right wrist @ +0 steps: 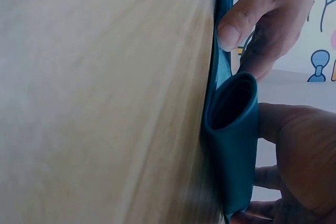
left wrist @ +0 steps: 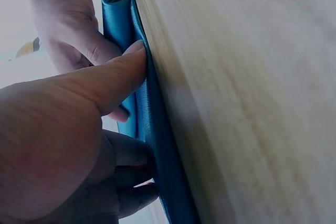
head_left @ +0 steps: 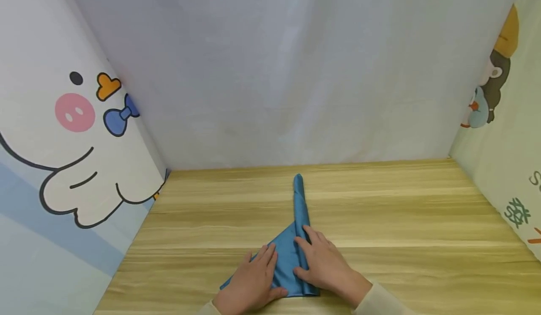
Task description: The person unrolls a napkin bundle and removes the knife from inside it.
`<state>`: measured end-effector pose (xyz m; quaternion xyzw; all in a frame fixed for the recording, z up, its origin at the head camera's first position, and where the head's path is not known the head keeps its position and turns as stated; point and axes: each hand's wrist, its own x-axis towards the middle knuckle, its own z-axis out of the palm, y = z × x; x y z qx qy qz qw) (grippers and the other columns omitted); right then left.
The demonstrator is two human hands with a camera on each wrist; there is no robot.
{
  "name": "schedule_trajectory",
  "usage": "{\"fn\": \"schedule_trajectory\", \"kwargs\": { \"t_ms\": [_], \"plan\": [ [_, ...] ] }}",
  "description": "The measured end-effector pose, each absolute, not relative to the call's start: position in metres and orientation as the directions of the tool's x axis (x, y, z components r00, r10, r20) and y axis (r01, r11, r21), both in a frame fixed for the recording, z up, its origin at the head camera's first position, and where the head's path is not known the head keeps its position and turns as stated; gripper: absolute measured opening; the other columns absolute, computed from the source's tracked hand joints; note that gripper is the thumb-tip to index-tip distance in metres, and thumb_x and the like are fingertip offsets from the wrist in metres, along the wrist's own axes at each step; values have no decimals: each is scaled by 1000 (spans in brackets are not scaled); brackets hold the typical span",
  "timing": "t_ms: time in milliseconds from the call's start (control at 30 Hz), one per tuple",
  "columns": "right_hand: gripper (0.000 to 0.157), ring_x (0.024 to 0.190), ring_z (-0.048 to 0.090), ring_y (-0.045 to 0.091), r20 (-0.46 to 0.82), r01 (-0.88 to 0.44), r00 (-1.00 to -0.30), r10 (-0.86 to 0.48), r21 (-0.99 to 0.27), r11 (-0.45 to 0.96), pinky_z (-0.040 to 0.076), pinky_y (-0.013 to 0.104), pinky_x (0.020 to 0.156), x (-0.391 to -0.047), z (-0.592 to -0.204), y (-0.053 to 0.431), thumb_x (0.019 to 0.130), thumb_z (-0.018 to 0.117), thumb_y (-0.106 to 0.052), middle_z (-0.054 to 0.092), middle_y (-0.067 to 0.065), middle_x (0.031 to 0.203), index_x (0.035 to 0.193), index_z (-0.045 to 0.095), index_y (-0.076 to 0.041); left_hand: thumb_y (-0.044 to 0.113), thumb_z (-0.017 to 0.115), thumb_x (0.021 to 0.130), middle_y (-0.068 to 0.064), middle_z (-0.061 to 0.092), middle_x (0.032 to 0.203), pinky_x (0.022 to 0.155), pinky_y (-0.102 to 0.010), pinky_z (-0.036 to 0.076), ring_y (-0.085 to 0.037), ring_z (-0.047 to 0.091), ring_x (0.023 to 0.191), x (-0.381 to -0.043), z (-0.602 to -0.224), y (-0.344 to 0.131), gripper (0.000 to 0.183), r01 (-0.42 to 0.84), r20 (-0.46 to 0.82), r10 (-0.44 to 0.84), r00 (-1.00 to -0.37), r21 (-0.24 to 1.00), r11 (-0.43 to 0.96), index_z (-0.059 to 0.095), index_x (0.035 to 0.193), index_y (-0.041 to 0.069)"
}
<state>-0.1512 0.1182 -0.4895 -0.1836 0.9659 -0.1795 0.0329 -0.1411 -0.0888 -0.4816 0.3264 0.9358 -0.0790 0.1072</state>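
Observation:
A blue cloth (head_left: 289,254) lies on the wooden table, its left part a flat triangle and its right edge wound into a long narrow roll (head_left: 301,207). The roll points away from the person; its hollow near end (right wrist: 233,103) shows in the right wrist view. My left hand (head_left: 253,277) rests on the flat part, with fingers extended and the thumb by the near edge. Over the lower half of the roll lies my right hand (head_left: 325,263), fingertips and thumb touching it. In the left wrist view, the left thumb (left wrist: 123,72) presses the cloth beside the roll (left wrist: 116,19).
The wood-grain table (head_left: 401,211) extends around the cloth. A pale curtain (head_left: 274,71) hangs along the far edge. Printed cartoon sheets stand at both sides, a white bird figure (head_left: 76,165) on the left and smaller figures (head_left: 498,80) on the right.

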Motion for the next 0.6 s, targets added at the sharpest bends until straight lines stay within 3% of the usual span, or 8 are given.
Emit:
{"fn": "schedule_trajectory", "kwargs": {
  "t_ms": [600],
  "plan": [
    [66,133,36,38,-13,-313,-938,-346,-394,864,37,56,101,-146,-487,119,82,71,-40,34,22,148,137,52,-7,74,39,87,-8,26,157,104,-51,35,-22,27,142,-139,-484,-97,91,607,-261,583,-770,-16,795,37,149,8]
  ]
}}
